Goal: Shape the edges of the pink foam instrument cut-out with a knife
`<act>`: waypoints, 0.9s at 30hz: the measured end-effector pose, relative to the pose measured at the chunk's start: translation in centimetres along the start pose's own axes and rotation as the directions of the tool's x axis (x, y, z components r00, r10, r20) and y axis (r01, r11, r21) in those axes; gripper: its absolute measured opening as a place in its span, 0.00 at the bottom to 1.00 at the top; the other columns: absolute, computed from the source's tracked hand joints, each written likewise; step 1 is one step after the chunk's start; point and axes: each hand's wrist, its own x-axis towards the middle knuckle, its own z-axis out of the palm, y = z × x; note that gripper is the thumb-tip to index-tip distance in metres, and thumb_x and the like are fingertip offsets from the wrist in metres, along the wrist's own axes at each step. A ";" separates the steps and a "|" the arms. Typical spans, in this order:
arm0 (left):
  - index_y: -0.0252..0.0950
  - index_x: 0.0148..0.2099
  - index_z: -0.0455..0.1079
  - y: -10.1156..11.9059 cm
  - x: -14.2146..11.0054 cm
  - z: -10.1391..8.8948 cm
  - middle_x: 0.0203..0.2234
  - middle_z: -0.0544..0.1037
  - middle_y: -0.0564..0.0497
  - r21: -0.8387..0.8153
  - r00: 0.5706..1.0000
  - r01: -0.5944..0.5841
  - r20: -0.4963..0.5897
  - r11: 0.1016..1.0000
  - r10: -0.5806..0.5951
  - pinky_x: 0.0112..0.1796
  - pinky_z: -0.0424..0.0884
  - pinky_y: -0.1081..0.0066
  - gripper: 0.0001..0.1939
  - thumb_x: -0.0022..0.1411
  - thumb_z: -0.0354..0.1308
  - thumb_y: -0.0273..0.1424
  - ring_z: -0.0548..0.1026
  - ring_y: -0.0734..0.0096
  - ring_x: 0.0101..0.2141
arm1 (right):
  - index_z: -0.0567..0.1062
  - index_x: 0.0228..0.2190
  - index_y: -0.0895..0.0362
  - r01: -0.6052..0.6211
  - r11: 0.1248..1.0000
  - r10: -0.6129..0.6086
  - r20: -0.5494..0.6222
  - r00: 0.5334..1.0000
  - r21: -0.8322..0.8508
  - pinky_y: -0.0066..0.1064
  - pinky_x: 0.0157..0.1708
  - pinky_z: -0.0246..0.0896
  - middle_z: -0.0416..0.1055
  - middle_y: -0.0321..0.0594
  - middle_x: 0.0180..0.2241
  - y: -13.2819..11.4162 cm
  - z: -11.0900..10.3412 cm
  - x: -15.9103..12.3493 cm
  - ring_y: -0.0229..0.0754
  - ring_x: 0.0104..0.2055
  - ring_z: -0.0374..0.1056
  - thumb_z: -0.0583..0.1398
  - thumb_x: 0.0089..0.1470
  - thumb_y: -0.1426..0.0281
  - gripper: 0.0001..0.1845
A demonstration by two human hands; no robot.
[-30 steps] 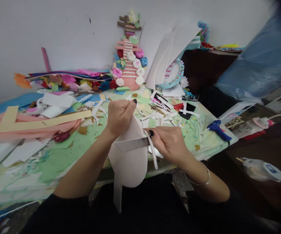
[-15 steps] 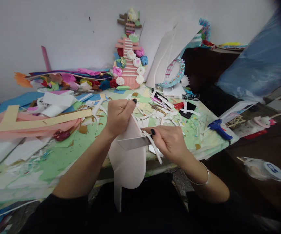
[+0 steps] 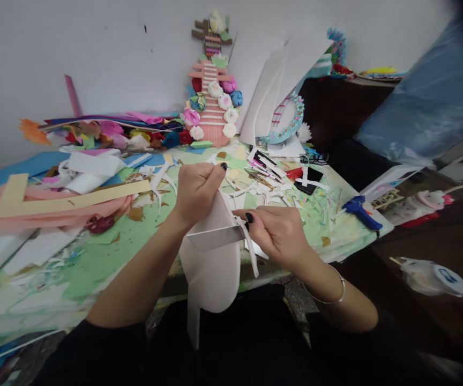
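My left hand [image 3: 199,190] is closed on the upper part of a white foam board piece [image 3: 217,279], which hangs upright over my lap. The piece has a rounded lower end and a narrow tab at its lower left. My right hand [image 3: 282,233] pinches a flat metal knife blade [image 3: 215,237], whose free end points left across the board. At the board's right edge, the blade meets the foam beside my right fingertips. A thin white foam strip [image 3: 251,252] curls down there from the edge. The knife's handle end is hidden in my right hand.
Paper scraps [image 3: 255,187] litter the green table [image 3: 95,268]. At the back stands a pink flower-covered model instrument [image 3: 213,115], with white sheets [image 3: 266,96] leaning beside it. A blue glue gun [image 3: 362,213] lies at the right edge, near a black phone-like object [image 3: 308,181].
The blade has slid slightly left and lower across the board, its angle a bit steeper. The foam strip's loose end has swung left and down. Both hands keep their grip.
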 end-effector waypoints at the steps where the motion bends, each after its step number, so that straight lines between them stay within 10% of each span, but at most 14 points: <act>1: 0.36 0.15 0.49 0.0 0.0 0.1 0.11 0.51 0.56 0.006 1.000 -0.004 -0.003 1.000 0.004 0.22 0.47 0.66 0.22 0.59 0.51 0.29 0.52 0.78 0.17 | 0.80 0.31 0.58 0.006 1.000 -0.006 -0.007 1.000 -0.010 0.27 0.22 0.51 0.67 0.35 0.17 -0.1 0.0 0.1 0.32 0.20 0.61 0.48 0.64 0.67 0.23; 27: 0.36 0.16 0.51 0.3 -0.4 -0.4 0.12 0.52 0.56 -0.088 0.999 0.027 -0.015 0.996 -0.029 0.22 0.48 0.67 0.22 0.60 0.51 0.28 0.52 0.77 0.17 | 0.75 0.20 0.59 -0.069 0.997 0.068 0.052 0.996 0.022 0.26 0.25 0.55 0.70 0.38 0.19 0.1 0.0 0.3 0.32 0.22 0.65 0.46 0.64 0.66 0.27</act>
